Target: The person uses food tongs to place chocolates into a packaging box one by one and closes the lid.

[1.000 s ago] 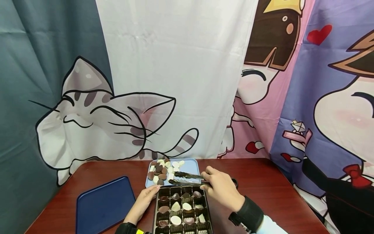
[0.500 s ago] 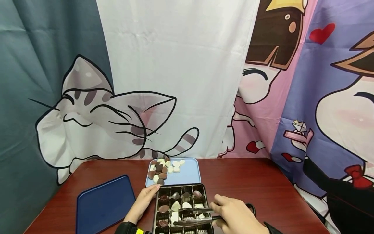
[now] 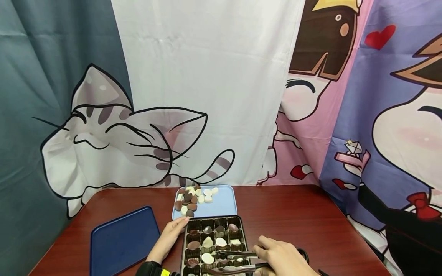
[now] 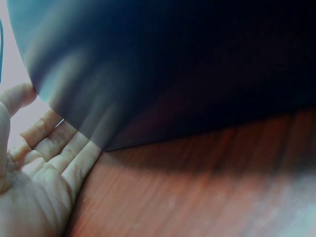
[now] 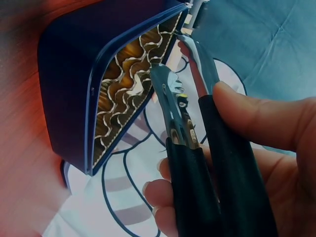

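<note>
A chocolate box (image 3: 215,218) with a dark compartment insert stands at the table's front, with chocolates (image 3: 208,258) in several compartments. At its far left corner is my left hand (image 3: 169,236); in the left wrist view its nearly straight fingers lie against the dark outer wall, and the thumb touches the edge. My right hand (image 3: 281,257) grips black-handled metal tongs (image 5: 192,177) low over the box's right part. The tong tips stand apart at the compartments in the right wrist view. Whether a piece lies beneath them, I cannot tell.
Behind the box lies a light blue tray (image 3: 224,201) with a pile of brown and white pieces (image 3: 187,198) on its left half. A dark blue lid or tray (image 3: 124,241) lies on the red-brown table (image 3: 276,211) at left. Patterned curtains (image 3: 214,76) hang behind.
The right hand and tongs have moved from the light blue tray toward me over the box, carrying a white piece that has left the tray. The left hand has stayed at the box's corner.
</note>
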